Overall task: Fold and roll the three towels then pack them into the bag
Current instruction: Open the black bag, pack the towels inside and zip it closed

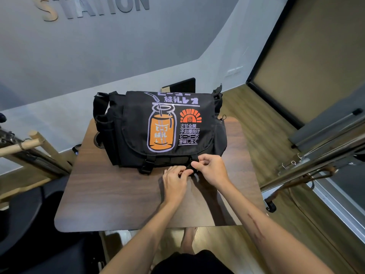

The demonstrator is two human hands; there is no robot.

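Note:
A black messenger bag (pixel 138 123) with an orange bottle print stands on the dark wooden table (pixel 110 198), its flap down over the front. The left buckle (pixel 146 165) on the flap looks fastened. Both hands meet at the right buckle (pixel 190 167) at the bag's lower front edge. My left hand (pixel 174 179) pinches it from below and my right hand (pixel 211 169) grips it from the right. No towels are visible; the bag's inside is hidden by the flap.
A dark chair (pixel 29 218) sits to the left of the table and a wooden rack (pixel 29 144) stands beyond it. Metal stand legs (pixel 320 161) cross the floor on the right. A grey wall runs behind the bag.

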